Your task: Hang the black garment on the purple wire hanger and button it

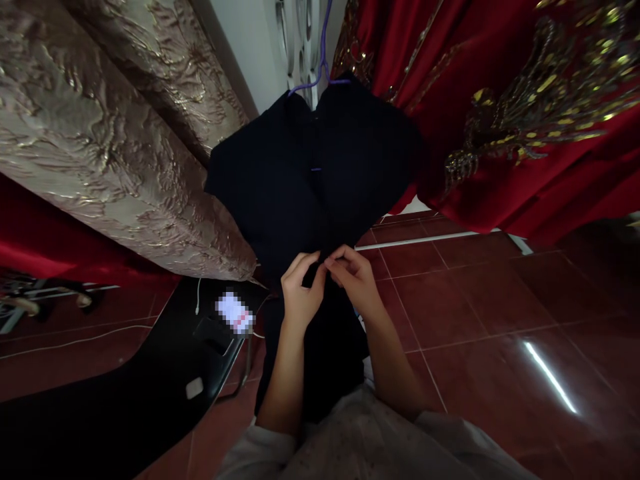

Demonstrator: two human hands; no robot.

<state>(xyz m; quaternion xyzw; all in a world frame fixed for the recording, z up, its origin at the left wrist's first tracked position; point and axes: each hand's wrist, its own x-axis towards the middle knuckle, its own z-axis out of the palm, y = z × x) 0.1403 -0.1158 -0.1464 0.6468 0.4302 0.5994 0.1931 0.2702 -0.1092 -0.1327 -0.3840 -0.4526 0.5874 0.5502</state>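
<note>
A dark navy short-sleeved garment (280, 180) hangs in front of me on a purple hanger (323, 67). Its front opening runs down the middle, with a small light mark across it at chest height. My left hand (303, 287) pinches the fabric at the front edge, thumb and fingertips curled around it. Close beside it, my right hand (354, 277) is closed on the same edge with thumb and forefinger. The fingertips of both hands nearly meet. Whether a button lies between them is too dark to see. Below my hands the garment's lower part hangs down between my forearms.
Left stands a black table (125, 393) bearing a lit phone (235, 312), a dark phone-like slab (214, 333) and a small white case (195, 388). Beige textured fabric (125, 153) hangs left, red gold-sequinned cloth (500, 180) right. A white rack bar (425, 240) crosses the red tiles.
</note>
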